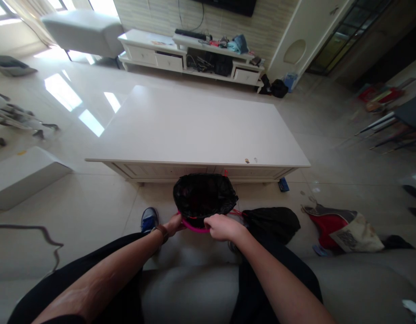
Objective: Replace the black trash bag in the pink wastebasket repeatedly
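Observation:
A black trash bag point(204, 193) lines a bin between my legs, its mouth spread wide and its inside dark. The bin's bright pink rim point(194, 227) shows along the near side, where the bag does not cover it. My left hand point(174, 223) closes on the rim at the left, its fingertips partly hidden. At the near right, my right hand point(222, 226) is a closed fist, pinching the bag's edge against the rim. Red drawstring shows beside the right hand. A second black bag point(272, 222), tied with red string, lies on the floor to the right.
A white coffee table point(197, 126) stands just beyond the bin, with two small scraps near its front edge. A beige and red tote bag point(346, 227) lies at the right. A small blue box point(283, 185) sits by the table leg. Behind is a TV cabinet point(143, 54).

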Available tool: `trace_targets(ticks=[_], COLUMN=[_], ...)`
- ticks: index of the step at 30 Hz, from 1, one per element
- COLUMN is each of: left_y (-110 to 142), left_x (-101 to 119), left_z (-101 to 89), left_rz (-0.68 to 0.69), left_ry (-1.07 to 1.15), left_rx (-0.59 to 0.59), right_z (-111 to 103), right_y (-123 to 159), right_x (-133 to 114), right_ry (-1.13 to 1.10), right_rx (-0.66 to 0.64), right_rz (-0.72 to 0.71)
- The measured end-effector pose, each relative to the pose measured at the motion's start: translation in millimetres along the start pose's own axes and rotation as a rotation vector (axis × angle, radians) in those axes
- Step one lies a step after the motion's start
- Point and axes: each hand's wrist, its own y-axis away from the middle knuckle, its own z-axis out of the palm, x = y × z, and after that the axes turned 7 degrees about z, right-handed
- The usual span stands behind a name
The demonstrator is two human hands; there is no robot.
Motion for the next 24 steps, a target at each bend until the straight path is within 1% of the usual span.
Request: trace_targets(ticks=[11, 18, 21, 24], left_y=[4.3, 8.8, 13.0, 18.6], left_x=[-0.5, 1.7, 14.2, 42.4], left_z=[1.0, 4.4, 4.0, -0.6], left_rz=[0.012, 0.008, -0.002, 0.015], left_ry=[-0.012, -0.049, -0.109, -0.2], left_rx=[-0.012, 0.014, 0.029, 0.04], right_z=[0.1, -0.1, -2.6, -6.3], right_y=[0.1, 1.2, 3.0, 8.6], right_x=[0.5, 0.4, -2.0, -8.0], right_ry=[0.007, 0.013, 0.017, 0.03], right_rx=[0.005, 0.005, -0.012, -0.06], right_rz=[0.007, -0.002, 0.004, -0.003])
